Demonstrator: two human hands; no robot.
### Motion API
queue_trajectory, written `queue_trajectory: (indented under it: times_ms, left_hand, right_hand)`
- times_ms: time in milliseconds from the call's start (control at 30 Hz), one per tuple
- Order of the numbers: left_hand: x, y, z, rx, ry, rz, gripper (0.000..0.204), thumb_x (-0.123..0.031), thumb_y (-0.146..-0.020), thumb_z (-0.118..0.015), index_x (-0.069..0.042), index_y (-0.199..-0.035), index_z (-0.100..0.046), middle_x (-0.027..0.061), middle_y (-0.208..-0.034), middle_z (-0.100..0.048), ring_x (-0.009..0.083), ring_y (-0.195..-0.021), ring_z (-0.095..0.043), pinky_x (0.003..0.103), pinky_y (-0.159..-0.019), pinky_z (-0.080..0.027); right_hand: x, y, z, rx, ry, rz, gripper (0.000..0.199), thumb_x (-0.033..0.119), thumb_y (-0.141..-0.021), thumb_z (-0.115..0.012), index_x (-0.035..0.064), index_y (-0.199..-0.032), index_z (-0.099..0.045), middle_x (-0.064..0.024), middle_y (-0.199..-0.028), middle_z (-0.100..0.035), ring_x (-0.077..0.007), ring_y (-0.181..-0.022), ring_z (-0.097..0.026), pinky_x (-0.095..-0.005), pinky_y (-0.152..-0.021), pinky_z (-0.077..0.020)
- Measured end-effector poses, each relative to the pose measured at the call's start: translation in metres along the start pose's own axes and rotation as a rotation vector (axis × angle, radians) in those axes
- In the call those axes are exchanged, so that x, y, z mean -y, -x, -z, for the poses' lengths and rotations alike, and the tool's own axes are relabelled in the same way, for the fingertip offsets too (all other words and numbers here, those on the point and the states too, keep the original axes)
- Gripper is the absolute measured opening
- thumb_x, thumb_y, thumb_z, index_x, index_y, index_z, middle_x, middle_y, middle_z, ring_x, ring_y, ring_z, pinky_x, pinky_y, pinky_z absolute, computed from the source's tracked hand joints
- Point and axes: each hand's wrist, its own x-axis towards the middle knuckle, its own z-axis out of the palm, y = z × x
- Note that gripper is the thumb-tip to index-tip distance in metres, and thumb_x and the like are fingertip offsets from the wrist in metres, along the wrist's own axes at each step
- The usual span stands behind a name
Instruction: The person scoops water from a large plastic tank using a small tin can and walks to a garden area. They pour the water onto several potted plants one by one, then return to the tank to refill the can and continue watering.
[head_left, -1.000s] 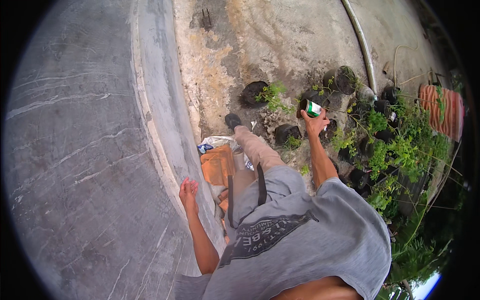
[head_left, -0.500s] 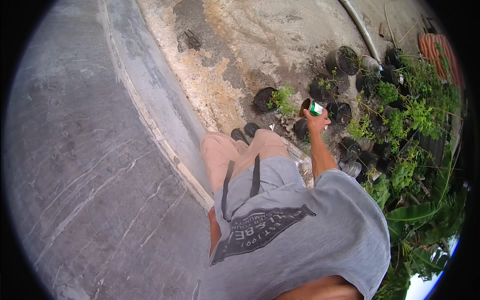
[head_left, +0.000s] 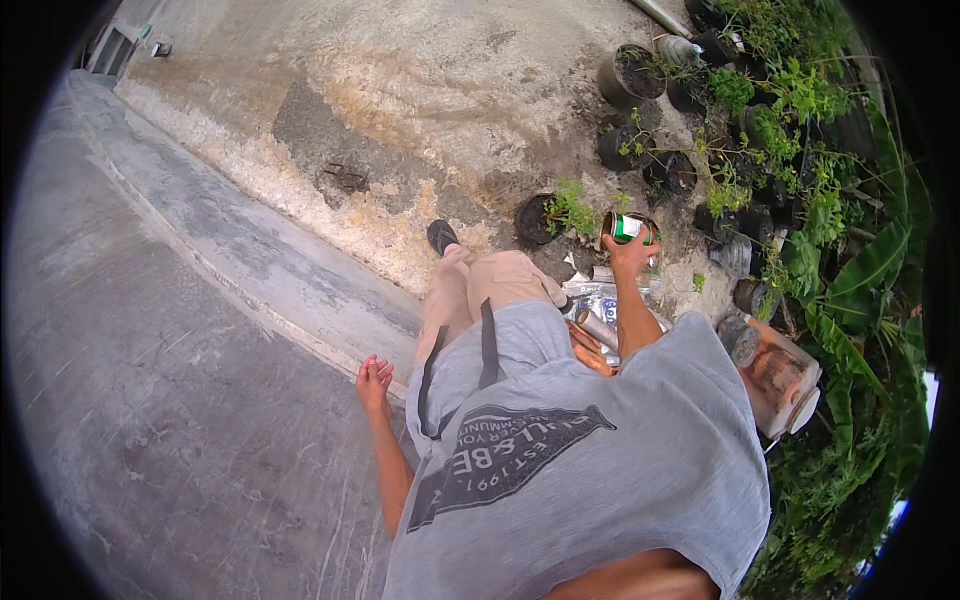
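Note:
My right hand [head_left: 630, 260] is wrapped round a green and white tin can [head_left: 627, 229], its open mouth tipped toward the left. What is inside the can is too dark to make out. Just left of the can stands a black pot [head_left: 535, 219] with a small leafy plant [head_left: 570, 208]. My left hand [head_left: 374, 380] hangs beside my left hip with its fingers loosely bent and apart, holding nothing. It is nearest to the grey concrete ledge [head_left: 290, 290].
Several black pots, one a large pot with soil [head_left: 632, 77], stand at the upper right among green plants [head_left: 800, 90]. Silver packaging [head_left: 600, 300] lies by my right forearm. A stained whitish container [head_left: 775, 375] sits at the right. A dark metal piece [head_left: 345, 177] lies ahead on the ground.
My body has turned and stepped forward, so the pots sit higher in view. My left hand has come into sight. The can is still in my right hand.

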Motion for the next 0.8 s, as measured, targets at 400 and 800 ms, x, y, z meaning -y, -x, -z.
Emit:
queue_trajectory:
  times_ms: [400, 800]
  left_hand:
    - [-0.201, -0.110, -0.016, 0.237, -0.338, -0.116, 0.042, -0.034, -0.101, -0.059, -0.008, -0.133, -0.056, 0.0089, -0.110, -0.067, 0.0194, -0.093, -0.067, 0.031, -0.081, -0.052]
    - [-0.351, -0.178, -0.128, 0.262, -0.652, -0.083, 0.039, -0.035, -0.097, -0.065, -0.009, -0.125, -0.059, 0.0071, -0.097, -0.069, 0.0154, -0.083, -0.067, 0.028, -0.067, -0.052]
  right_hand:
    - [0.025, 0.029, -0.015, -0.066, -0.017, -0.291, 0.093, 0.032, -0.067, -0.090, 0.0158, -0.144, -0.041, -0.0253, -0.141, -0.025, -0.0498, -0.121, -0.047, -0.0510, -0.094, -0.0501]
    - [0.071, -0.007, 0.024, -0.167, 0.226, -0.528, 0.092, 0.027, -0.068, -0.089, 0.0232, -0.145, -0.039, -0.0180, -0.147, -0.025, -0.0430, -0.125, -0.047, -0.0565, -0.095, -0.0462]
